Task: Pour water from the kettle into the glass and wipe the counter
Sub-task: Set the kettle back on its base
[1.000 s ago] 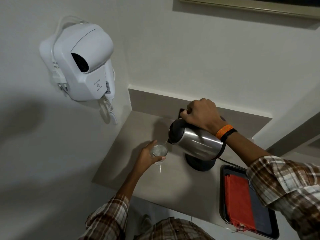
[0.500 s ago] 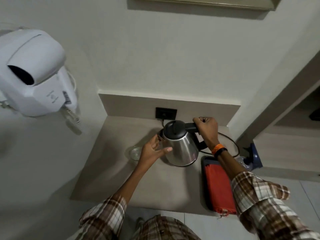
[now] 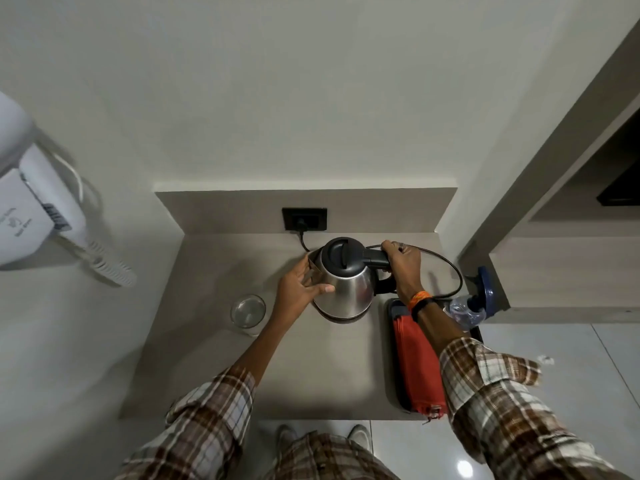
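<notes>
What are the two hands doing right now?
Left hand: open, pressed against the kettle.
Right hand: closed on the kettle's handle.

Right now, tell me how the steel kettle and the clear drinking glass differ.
The shiny steel kettle with the black lid is opaque and closed on top; the clear drinking glass is see-through and open-topped. The kettle is the larger. The right hand grips the kettle's handle and the left hand touches its body; nothing touches the glass. Both stand upright on the grey counter.
</notes>
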